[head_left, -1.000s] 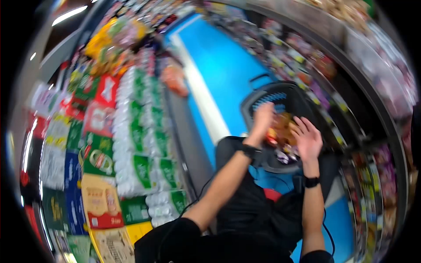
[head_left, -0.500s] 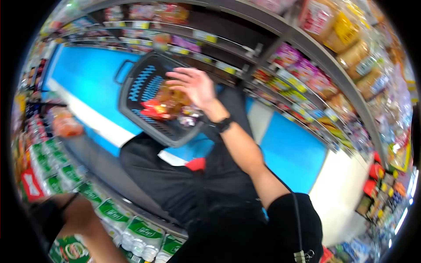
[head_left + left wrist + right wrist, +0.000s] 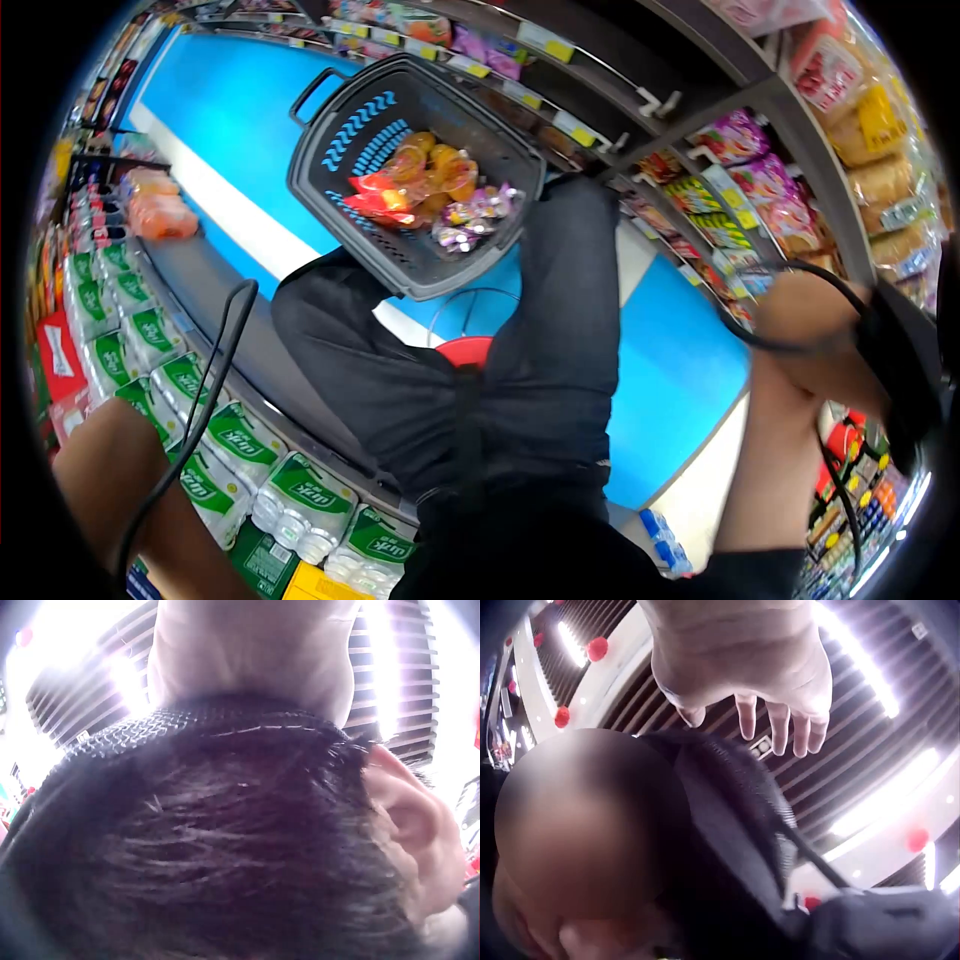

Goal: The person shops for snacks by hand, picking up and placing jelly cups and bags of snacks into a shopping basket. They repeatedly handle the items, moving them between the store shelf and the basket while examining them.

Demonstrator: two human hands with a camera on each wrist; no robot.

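Both hands are raised to the person's head, beyond the head view, where only the forearms show at the lower left and right. In the left wrist view, the left hand (image 3: pixel 255 652) is over dark hair at a black mesh headband (image 3: pixel 187 724), its fingers hidden behind the head. The right hand (image 3: pixel 742 667) hovers above the black headgear (image 3: pixel 739 791) with fingers spread and nothing in them. A dark grey shopping basket (image 3: pixel 410 270) sits before the knees. It holds a red packet (image 3: pixel 378 198), golden-brown packaged food (image 3: pixel 455 175) and purple-silver wrapped items (image 3: pixel 475 215).
Shelves of snack packets (image 3: pixel 735 135) run along the right, with bagged bread (image 3: pixel 880 190) higher up. Green-and-white bottle packs (image 3: pixel 305 495) are stacked at the left. A black cable (image 3: pixel 200 420) hangs by the left forearm. Something red (image 3: pixel 465 350) lies between the thighs.
Both hands have left the basket and risen to the head, the left first, then the right. The head view has swung round, and the basket's contents look the same.
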